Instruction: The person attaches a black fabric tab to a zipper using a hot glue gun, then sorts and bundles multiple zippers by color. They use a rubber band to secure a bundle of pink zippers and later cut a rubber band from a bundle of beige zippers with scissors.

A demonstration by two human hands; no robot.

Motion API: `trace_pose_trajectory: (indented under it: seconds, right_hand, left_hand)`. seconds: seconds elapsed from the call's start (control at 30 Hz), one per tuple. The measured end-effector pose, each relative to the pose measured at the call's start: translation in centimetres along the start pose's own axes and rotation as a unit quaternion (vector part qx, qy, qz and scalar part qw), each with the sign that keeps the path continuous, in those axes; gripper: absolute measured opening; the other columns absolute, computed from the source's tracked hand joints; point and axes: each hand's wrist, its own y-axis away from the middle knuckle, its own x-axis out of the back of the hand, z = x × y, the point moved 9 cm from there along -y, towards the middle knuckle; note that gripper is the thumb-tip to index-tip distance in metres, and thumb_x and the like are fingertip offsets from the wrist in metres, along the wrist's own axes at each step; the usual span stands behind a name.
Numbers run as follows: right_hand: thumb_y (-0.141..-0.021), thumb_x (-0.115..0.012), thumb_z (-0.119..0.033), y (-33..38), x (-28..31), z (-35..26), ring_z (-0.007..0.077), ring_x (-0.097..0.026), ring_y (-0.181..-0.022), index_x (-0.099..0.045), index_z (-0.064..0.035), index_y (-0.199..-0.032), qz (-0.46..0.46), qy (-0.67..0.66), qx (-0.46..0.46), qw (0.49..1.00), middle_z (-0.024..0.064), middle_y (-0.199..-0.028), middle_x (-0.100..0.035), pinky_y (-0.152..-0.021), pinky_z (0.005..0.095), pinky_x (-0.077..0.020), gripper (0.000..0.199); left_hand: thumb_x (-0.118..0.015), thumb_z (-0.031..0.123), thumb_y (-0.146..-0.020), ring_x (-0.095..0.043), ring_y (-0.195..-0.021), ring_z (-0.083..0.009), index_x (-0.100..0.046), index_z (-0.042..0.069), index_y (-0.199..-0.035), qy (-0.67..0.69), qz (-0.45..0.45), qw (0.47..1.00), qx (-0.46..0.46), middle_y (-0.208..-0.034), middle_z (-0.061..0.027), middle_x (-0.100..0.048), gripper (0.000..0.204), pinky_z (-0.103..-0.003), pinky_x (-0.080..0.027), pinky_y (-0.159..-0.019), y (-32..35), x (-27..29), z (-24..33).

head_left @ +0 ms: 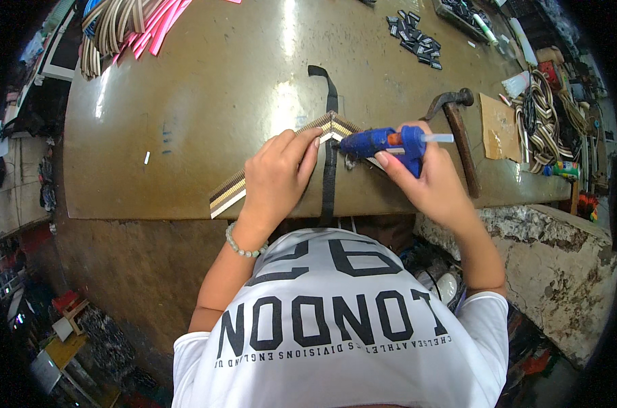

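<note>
On the desk (172, 88), at right, I see a hammer (461, 139), brown cardboard (500, 129) beside it, with black pieces (424, 47) farther off.

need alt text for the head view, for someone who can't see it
A right hand holds a blue glue gun, its nozzle close to where a bent striped strip meets a black strap on a table. The left hand rests on the strip; a hammer lies to the right.

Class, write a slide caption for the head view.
Left hand on a striped strip; right hand holds blue glue gun near black strap.
</note>
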Motion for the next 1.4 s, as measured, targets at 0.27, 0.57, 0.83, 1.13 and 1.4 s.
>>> trace_pose_trajectory:
  seconds: [0.27,0.57,0.83,1.13,1.4]
  right_hand:
    - [-0.086,-0.067,-0.027,1.7,-1.1,-0.9,0.0291,-0.065,-0.075,-0.051,-0.0012,-0.107,-0.054,-0.024,-0.017,0.998,0.0175,-0.083,-0.064,-0.068,0.0361,-0.0489,0.037]
    - [-0.092,-0.06,-0.037,6.5,13.6,10.2,0.0123,-0.059,-0.069,-0.059,-0.0006,-0.104,0.425,-0.065,-0.091,0.898,0.0069,-0.083,-0.064,-0.066,0.0299,-0.0481,0.039]
    - [-0.092,-0.057,-0.043,11.7,16.5,11.6,0.0175,-0.06,-0.083,-0.065,-0.0004,-0.104,0.292,0.31,-0.413,0.805,0.0084,-0.09,-0.067,-0.078,0.0322,-0.047,0.045]
    - [-0.089,-0.061,-0.003,1.1,-4.0,0.2,0.0112,-0.059,-0.08,-0.059,0.005,-0.107,0.068,-0.504,0.025,0.861,0.0084,-0.096,-0.06,-0.068,0.0231,-0.0521,0.019]
    - [-0.091,-0.06,-0.008,0.9,-4.6,1.1,0.0111,-0.06,-0.079,-0.061,0.0048,-0.108,0.031,-0.589,0.009,0.807,0.0088,-0.095,-0.062,-0.067,0.0232,-0.0508,0.021]
  left_hand:
    - [-0.065,0.014,-0.084,-0.056,-0.062,-0.0252,-0.069,0.012,-0.098,0.015,0.004,1.0,0.024,-0.068,-0.0086,-0.054,0.014,-0.035,-0.044,-0.056,0.1,-0.1,-0.1]
    - [-0.048,0.017,-0.092,-0.054,-0.06,-0.0255,-0.056,0.009,-0.123,0.157,0.062,0.979,0.112,-0.065,-0.011,-0.05,0.033,-0.038,-0.042,-0.057,0.8,1.5,-2.0]
    - [-0.046,0.009,-0.093,-0.044,-0.081,-0.0134,-0.032,-0.001,-0.137,0.394,0.007,0.917,0.065,-0.089,-0.0083,-0.048,0.048,-0.028,-0.038,-0.079,1.0,1.8,0.8]
    - [-0.068,0.002,-0.082,-0.055,-0.076,-0.008,-0.057,0.001,-0.12,0.395,-0.055,0.914,0.073,-0.093,-0.005,-0.064,0.04,-0.02,-0.044,-0.065,-0.1,0.9,3.0]
    - [-0.066,0.005,-0.086,-0.063,-0.071,-0.0106,-0.065,-0.005,-0.1,0.618,-0.075,0.738,0.262,-0.084,-0.0095,-0.067,0.017,-0.021,-0.051,-0.064,1.6,-1.3,-0.3]
